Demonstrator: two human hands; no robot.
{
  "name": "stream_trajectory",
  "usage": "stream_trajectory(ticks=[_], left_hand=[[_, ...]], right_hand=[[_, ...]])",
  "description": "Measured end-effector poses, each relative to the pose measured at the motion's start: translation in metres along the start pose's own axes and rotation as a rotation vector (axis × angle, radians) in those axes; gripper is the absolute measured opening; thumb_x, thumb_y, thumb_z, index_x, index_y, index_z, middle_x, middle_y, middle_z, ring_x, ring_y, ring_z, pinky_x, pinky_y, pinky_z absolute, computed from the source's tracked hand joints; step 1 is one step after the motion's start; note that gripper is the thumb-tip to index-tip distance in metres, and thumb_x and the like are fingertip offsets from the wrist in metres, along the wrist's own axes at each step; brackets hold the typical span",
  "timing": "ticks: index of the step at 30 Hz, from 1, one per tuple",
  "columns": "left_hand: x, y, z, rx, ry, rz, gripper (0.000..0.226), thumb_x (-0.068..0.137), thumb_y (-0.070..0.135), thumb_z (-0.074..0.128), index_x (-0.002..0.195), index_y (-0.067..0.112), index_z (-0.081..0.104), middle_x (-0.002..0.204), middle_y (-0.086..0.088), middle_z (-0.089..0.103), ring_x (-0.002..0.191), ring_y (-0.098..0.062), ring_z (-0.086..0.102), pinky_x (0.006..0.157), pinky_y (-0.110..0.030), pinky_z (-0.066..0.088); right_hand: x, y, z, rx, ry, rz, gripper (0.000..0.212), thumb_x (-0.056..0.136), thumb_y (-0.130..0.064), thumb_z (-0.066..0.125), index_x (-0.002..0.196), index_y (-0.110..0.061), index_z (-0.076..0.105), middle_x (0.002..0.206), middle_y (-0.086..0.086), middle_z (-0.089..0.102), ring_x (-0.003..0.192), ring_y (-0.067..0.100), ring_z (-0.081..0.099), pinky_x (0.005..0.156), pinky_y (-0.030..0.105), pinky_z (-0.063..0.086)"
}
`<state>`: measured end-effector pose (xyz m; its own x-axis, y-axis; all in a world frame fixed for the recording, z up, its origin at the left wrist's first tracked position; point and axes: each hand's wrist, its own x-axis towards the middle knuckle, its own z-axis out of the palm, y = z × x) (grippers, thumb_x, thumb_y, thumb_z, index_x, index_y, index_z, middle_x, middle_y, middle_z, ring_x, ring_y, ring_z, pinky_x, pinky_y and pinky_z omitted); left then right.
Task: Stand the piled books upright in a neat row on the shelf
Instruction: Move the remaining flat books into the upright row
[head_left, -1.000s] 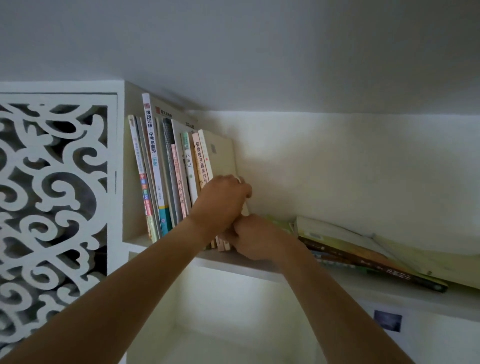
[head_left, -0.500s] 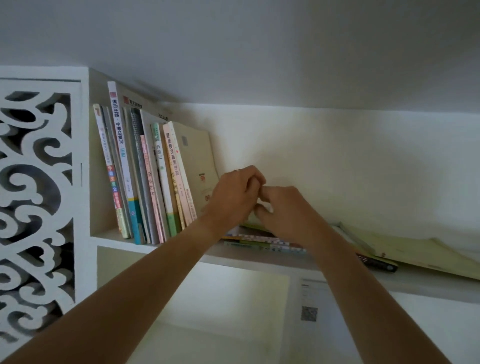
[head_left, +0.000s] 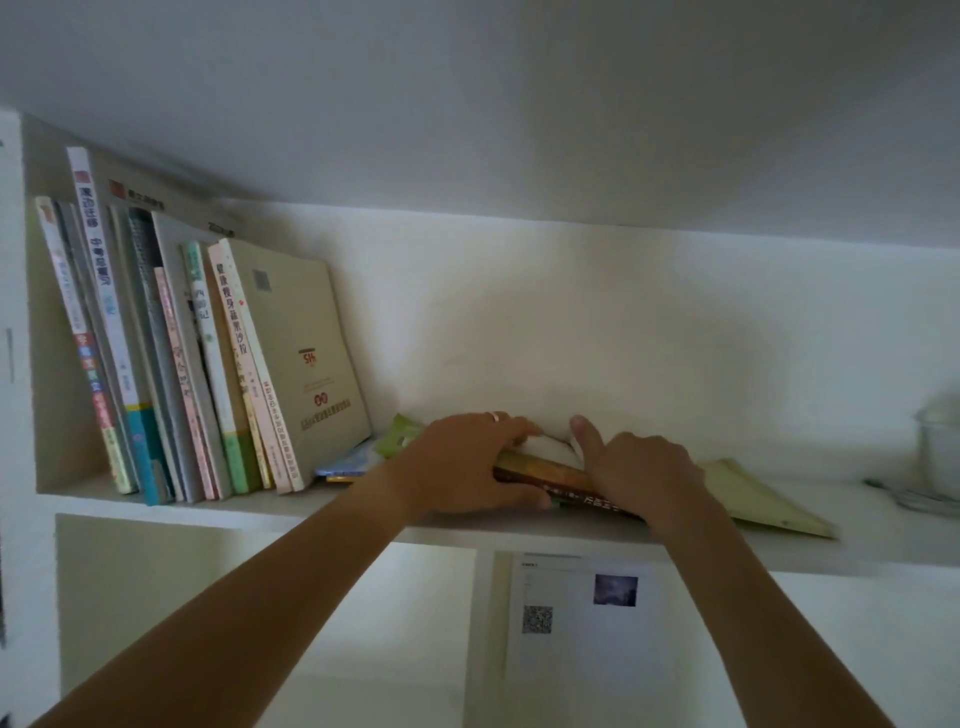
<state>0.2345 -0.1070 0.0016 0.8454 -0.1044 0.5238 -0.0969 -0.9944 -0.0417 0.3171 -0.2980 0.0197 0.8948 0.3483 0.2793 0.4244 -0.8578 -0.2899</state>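
Several books (head_left: 171, 364) stand leaning left in a row at the left end of the white shelf (head_left: 249, 506); the rightmost is a beige one (head_left: 306, 358). To their right a pile of books (head_left: 545, 475) lies flat, with a dark-spined book on top and a thin pale green book (head_left: 763, 499) sticking out to the right. My left hand (head_left: 462, 462) rests on the pile's left part, thumb at its front edge, holding it. My right hand (head_left: 639, 473) grips the top book from the right, index finger raised.
A glass jar (head_left: 937, 447) stands at the shelf's far right. Below the shelf are open compartments, and a white sheet with a code square (head_left: 537, 618) hangs on the back wall. The shelf's left wall (head_left: 47, 364) bounds the row.
Both hands have dropped from mid-air in front of the wall onto the flat pile and taken hold of it. The view has shifted right, and the jar has come into sight.
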Motion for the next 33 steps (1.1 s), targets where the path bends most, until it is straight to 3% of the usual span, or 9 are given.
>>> stream_trajectory(ticks=[5, 8, 12, 15, 17, 20, 25, 28, 33], left_hand=[[-0.01, 0.006, -0.003, -0.225, 0.218, -0.024, 0.136, 0.068, 0.067, 0.085, 0.163, 0.036, -0.007, 0.169, 0.012, 0.007, 0.134, -0.018, 0.051, 0.11, -0.034, 0.046], [-0.016, 0.004, -0.01, -0.096, 0.282, 0.027, 0.11, 0.073, 0.068, 0.081, 0.16, 0.035, 0.022, 0.152, 0.008, 0.048, 0.121, -0.009, 0.058, 0.105, -0.028, 0.046], [-0.023, -0.01, -0.008, 0.35, 0.282, 0.084, 0.073, 0.091, 0.077, 0.045, 0.145, 0.028, 0.043, 0.115, 0.001, 0.073, 0.089, -0.019, 0.072, 0.076, -0.035, 0.058], [-0.024, -0.01, 0.004, 0.502, 0.346, 0.182, 0.054, 0.1, 0.061, 0.032, 0.125, 0.018, 0.055, 0.094, -0.006, 0.073, 0.063, -0.022, 0.067, 0.05, -0.029, 0.047], [-0.024, -0.007, 0.005, 0.477, 0.375, 0.084, 0.048, 0.104, 0.055, 0.029, 0.116, 0.018, 0.056, 0.091, -0.003, 0.07, 0.06, -0.019, 0.062, 0.05, -0.027, 0.041], [-0.026, -0.01, -0.004, 0.287, 0.412, -0.171, 0.045, 0.106, 0.057, 0.026, 0.118, 0.02, 0.049, 0.095, 0.002, 0.065, 0.066, -0.014, 0.059, 0.061, -0.029, 0.051], [-0.034, -0.01, -0.009, 0.0, 0.677, -0.415, 0.033, 0.106, 0.053, 0.035, 0.105, 0.022, 0.045, 0.095, 0.004, 0.067, 0.067, -0.012, 0.064, 0.057, -0.029, 0.057], [-0.045, -0.014, -0.011, -0.172, 0.774, -0.554, 0.042, 0.101, 0.057, 0.032, 0.113, 0.021, 0.048, 0.099, 0.004, 0.067, 0.072, -0.007, 0.063, 0.058, -0.016, 0.05], [-0.055, -0.027, -0.008, -0.357, 0.908, -0.526, 0.042, 0.112, 0.036, 0.041, 0.151, 0.023, 0.036, 0.126, 0.01, 0.059, 0.108, 0.012, 0.059, 0.08, -0.005, 0.05]], right_hand=[[-0.024, -0.04, -0.006, 0.214, 0.031, -0.323, 0.083, 0.101, -0.07, 0.006, 0.11, -0.016, 0.068, 0.105, 0.009, 0.068, 0.094, 0.026, 0.06, 0.086, 0.037, 0.042], [-0.032, -0.044, -0.012, 0.551, -0.093, -0.465, 0.049, 0.106, -0.057, 0.031, 0.122, -0.029, 0.067, 0.112, -0.006, 0.071, 0.099, 0.012, 0.065, 0.081, 0.029, 0.046], [-0.014, -0.028, -0.007, 0.366, 0.001, -0.43, 0.032, 0.105, -0.043, 0.045, 0.124, -0.028, 0.066, 0.118, -0.004, 0.067, 0.095, 0.012, 0.063, 0.067, 0.019, 0.041], [-0.009, -0.022, 0.004, 0.343, 0.266, -0.286, 0.038, 0.105, -0.045, 0.044, 0.123, -0.019, 0.066, 0.127, 0.007, 0.068, 0.107, 0.024, 0.062, 0.094, 0.034, 0.048], [-0.01, -0.02, 0.012, 0.258, 0.625, -0.225, 0.036, 0.104, -0.038, 0.048, 0.129, -0.015, 0.062, 0.151, 0.018, 0.05, 0.143, 0.034, 0.043, 0.125, 0.053, 0.014], [-0.015, -0.027, 0.02, 0.381, 0.913, -0.223, 0.05, 0.1, -0.037, 0.052, 0.144, -0.013, 0.046, 0.165, 0.023, 0.023, 0.156, 0.039, 0.015, 0.123, 0.054, 0.005], [-0.027, -0.061, 0.025, 0.843, 0.202, -0.365, 0.071, 0.103, -0.059, 0.035, 0.161, -0.023, 0.016, 0.135, 0.011, 0.06, 0.115, 0.023, 0.065, 0.093, 0.03, 0.051], [-0.038, -0.096, 0.025, 0.704, 0.026, -0.512, 0.061, 0.103, -0.06, 0.023, 0.159, -0.036, 0.018, 0.085, -0.013, 0.062, 0.069, -0.002, 0.059, 0.055, 0.008, 0.039], [-0.043, -0.157, 0.035, 0.722, -0.149, -0.717, 0.061, 0.099, -0.071, 0.012, 0.157, -0.052, 0.007, 0.122, 0.006, 0.071, 0.1, 0.02, 0.07, 0.085, 0.032, 0.053]])
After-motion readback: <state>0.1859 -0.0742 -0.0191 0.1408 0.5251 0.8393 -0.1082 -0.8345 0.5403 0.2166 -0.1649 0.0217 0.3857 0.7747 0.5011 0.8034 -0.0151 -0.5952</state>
